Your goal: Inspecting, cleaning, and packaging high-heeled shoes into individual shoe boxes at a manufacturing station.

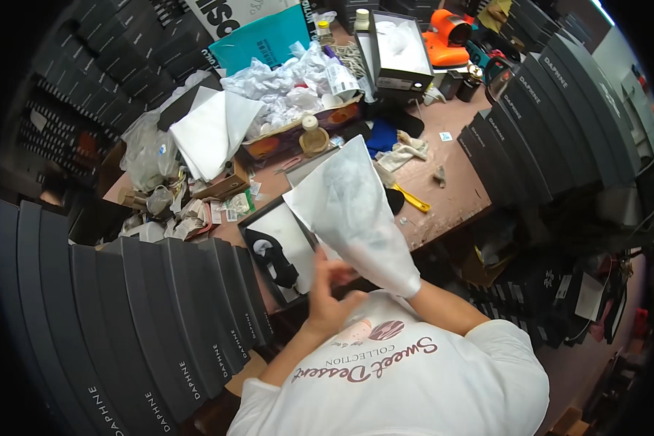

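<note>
A translucent white bag (356, 211) covers my right hand (396, 265) up to the wrist, hiding its fingers. Something darker shows dimly through the bag, but its kind cannot be made out. Beside the bag's lower left edge is my left hand (332, 291), slightly blurred, with fingers apart and nothing visible in it. Just beyond that hand lies an open dark shoebox (267, 304) with white lining. A black shoe (271, 258) with white stuffing rests inside it.
Dark shoeboxes (145, 312) rise in stacks at left, and more boxes (552, 123) stand at right. Across the table sit a carton of crumpled white paper (291, 80), white sheets (214, 131), a small bottle (313, 136), a yellow-handled tool (413, 200) and an orange device (445, 40).
</note>
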Demonstrator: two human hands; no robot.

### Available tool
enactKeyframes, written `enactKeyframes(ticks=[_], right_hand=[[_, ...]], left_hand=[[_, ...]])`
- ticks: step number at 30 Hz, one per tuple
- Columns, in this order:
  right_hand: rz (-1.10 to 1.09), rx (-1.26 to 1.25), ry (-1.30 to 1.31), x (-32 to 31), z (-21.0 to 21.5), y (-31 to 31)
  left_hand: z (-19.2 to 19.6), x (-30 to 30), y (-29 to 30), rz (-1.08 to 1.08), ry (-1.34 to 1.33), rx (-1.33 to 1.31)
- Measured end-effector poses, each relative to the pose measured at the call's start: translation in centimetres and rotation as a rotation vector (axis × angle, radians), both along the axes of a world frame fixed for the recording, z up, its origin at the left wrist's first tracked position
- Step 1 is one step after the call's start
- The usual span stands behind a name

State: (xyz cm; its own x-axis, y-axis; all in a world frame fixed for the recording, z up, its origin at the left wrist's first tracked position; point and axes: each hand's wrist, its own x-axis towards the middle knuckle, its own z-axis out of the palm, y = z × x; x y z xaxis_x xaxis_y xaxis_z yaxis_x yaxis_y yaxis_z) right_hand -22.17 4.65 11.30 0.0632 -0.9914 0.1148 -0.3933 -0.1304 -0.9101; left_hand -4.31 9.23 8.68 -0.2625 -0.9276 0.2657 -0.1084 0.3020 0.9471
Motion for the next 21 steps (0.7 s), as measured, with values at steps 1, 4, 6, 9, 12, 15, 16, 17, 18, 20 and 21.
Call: enactKeyframes(ticks=[1,4,6,9,12,15,16,17,18,20,21], right_hand=[[0.074,-0.047,0.138,1.2,0.3,0.2],[0.374,-0.109,0.299,6.6,-2.5,-0.7],[0.581,-0.175,0.376,8.3,-4.1,-2.0],[0.831,-0.362,0.282,6.4,-4.5,-0.9],[0.685,0.358,-0.260,1.8,-4.8,-2.2],[0.482,0.585,-0.666,1.3,-3.1,-4.7],[0.415,0.448,-0.728,1.8,-5.0,-5.0],[0.239,0.583,-0.941,1.7,-6.0,-5.1],[0.046,0.715,-1.137,0.9,-6.5,-5.4],[-0.010,0.721,-1.117,0.0,-7.2,-6.5],[-0.047,0.728,-1.113,-0.5,-7.6,-6.8]], left_hand=[[-0.7,0.5,-0.5,0.196,0.327,0.366],[-2.9,2.4,-2.1,0.200,0.981,1.090],[-2.1,3.5,-2.9,0.360,1.146,0.976],[-3.1,7.2,-3.0,0.716,0.953,0.652],[-2.4,6.5,-3.6,0.901,0.589,0.256],[-4.6,0.9,-3.9,0.782,0.025,0.173],[-6.0,-1.7,-3.4,0.653,-0.363,0.100],[-4.5,-3.9,-4.2,0.395,-0.186,0.244],[-5.2,-4.0,-5.3,0.272,-0.394,0.114],[-5.3,-3.9,-6.3,0.150,-0.413,0.033],[-5.6,-3.3,-6.5,0.083,-0.436,0.043]])
